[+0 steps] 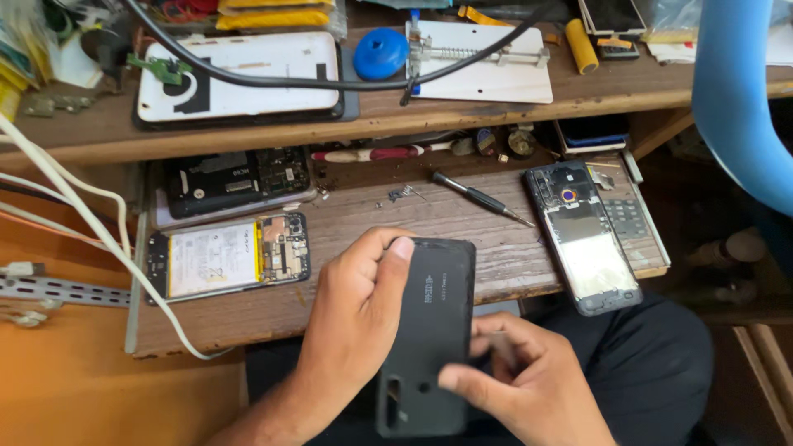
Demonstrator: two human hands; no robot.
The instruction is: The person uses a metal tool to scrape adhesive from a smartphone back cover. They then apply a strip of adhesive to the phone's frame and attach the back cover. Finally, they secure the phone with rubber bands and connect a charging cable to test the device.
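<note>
Two hands grip one black phone back cover (429, 330) at lower centre of the frame, just below the front edge of the pull-out wooden tray (462, 223). Left hand (355, 318) wraps the cover's left edge, thumb pressed on its top corner. Right hand (529, 384) pinches the lower right edge, thumb lying on the cover near the camera cut-out.

Left of the hands, on the tray: an opened phone (227, 258) with its battery and circuit board exposed; a second opened phone (238, 182) lies just above it. Right of the hands: an empty phone frame (583, 239), tilted and overhanging the tray's front edge. A precision screwdriver (481, 198) lies between, near loose small screws (401, 195). Upper shelf: white tablet back (248, 70), blue round suction cup (381, 53), white repair mat with metal clamp (496, 70).
</note>
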